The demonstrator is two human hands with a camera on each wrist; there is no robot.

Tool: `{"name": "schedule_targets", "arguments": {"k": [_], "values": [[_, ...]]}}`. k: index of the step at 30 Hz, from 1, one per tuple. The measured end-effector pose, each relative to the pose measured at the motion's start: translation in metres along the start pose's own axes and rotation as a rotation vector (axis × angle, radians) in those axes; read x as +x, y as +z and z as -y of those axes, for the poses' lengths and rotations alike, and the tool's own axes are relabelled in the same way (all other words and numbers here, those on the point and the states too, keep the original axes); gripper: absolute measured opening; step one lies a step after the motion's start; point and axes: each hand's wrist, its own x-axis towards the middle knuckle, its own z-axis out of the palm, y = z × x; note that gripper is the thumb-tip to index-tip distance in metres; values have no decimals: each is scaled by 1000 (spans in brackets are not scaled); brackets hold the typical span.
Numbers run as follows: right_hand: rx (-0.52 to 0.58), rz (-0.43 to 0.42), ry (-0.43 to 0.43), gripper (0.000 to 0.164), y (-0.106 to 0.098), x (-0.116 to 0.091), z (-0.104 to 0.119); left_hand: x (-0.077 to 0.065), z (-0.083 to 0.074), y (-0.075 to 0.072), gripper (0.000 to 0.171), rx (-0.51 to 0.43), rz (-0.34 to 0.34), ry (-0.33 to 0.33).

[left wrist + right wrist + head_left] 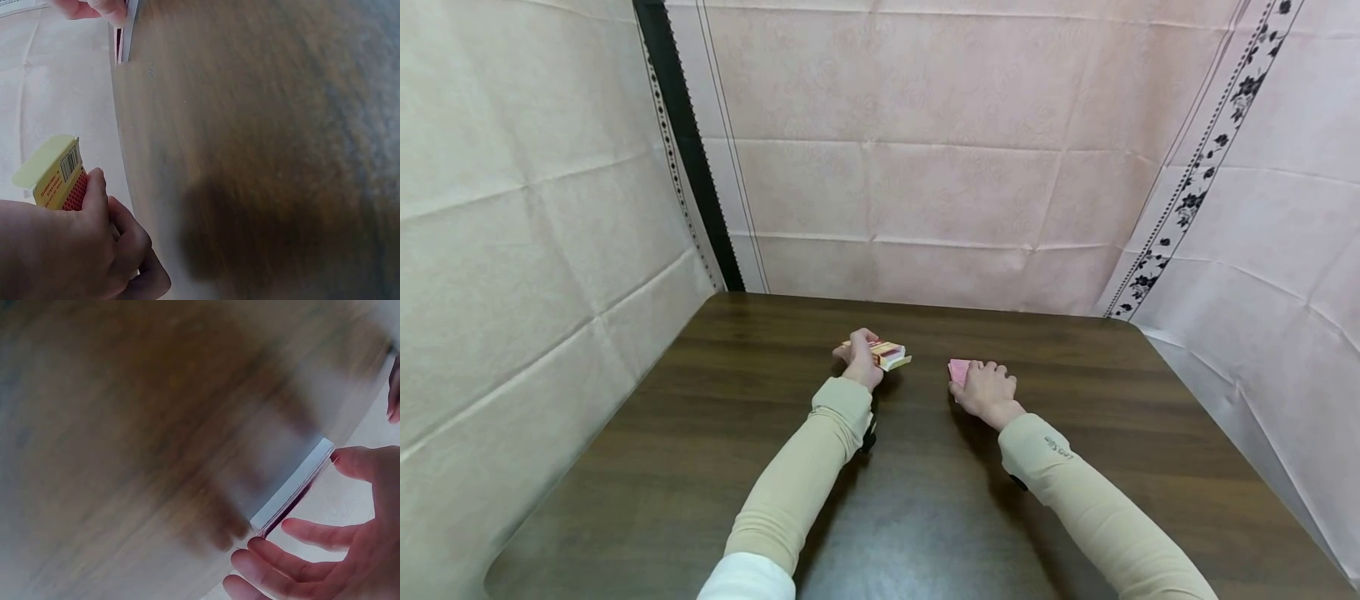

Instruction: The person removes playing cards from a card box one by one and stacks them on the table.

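Above the far part of the table, my left hand grips a small yellow and red card box. In the left wrist view the end flap of the box stands out, and a barcode shows on its side. To the right, my right hand holds a deck of cards with a pink top at the table surface. In the right wrist view the thumb is at one end of the deck and fingertips are at the other. The inside of the box is not visible.
The dark brown wooden table reaches back to a pale cloth hanging behind it. More cloth hangs along the left and right sides, with a dark band at the left corner and a floral border at the right.
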Motion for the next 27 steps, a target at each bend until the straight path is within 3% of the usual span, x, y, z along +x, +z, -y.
{"name": "schedule_targets", "arguments": {"k": [11, 13, 16, 20, 23, 27], "values": [[15, 4, -9, 70, -2, 1, 2, 2, 2, -1, 90, -4, 13, -4], [56, -29, -63, 66, -3, 0, 5, 2, 2, -1, 91, 2, 14, -7], [160, -94, -222, 56, -8, -2, 13, 0, 4, -1, 90, 14, 16, -13], [280, -93, -437, 48, -16, -6, 29, -1, 8, 0, 79, 22, 18, -16], [291, -56, -505, 47, -18, -8, 39, -1, 10, 3, 71, 16, 46, -24], [277, -46, -517, 48, -17, -8, 46, -2, 12, 4, 67, 8, 73, -39]]}}
